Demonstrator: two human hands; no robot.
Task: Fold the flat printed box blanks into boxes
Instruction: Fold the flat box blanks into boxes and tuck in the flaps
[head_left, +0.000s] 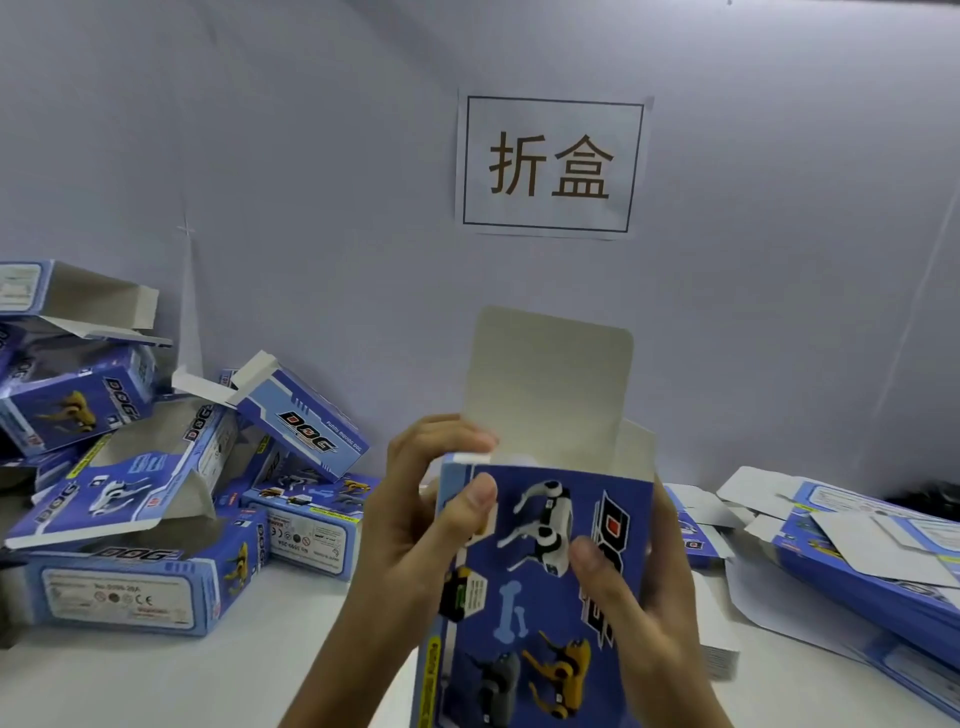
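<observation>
**Blue box held upright in both hands at frame centre**

At the left of the frame a heap of folded boxes (156, 499) lay tumbled on the white worktop (249, 670), several with top flaps hanging open; the heap ran off the left edge and reached the grey wall (311, 182) behind. Bare worktop showed in the lower left, between the heap and the person's forearm.

The left hand (415, 525) gripped the box (545, 597) at its upper left corner: the thumb lay on the printed front, and the fingers (441, 436) curled round the left edge to the back. The box stood upright in the lower centre, its top open, its tall lid flap (545, 384) raised against the wall and a small side flap standing at the right rim. Its lower end ran out of the bottom edge.

The right hand (623, 623) held the box's right side, thumb pressed on the front near the printed dog, fingers wrapped behind and hidden.

Above, a paper sign (550, 163) with two printed characters was fixed to the wall.

At the right, a stack of flat blanks (857, 561) lay on the worktop, fanned unevenly and running off the right edge, just beside the right hand.
</observation>
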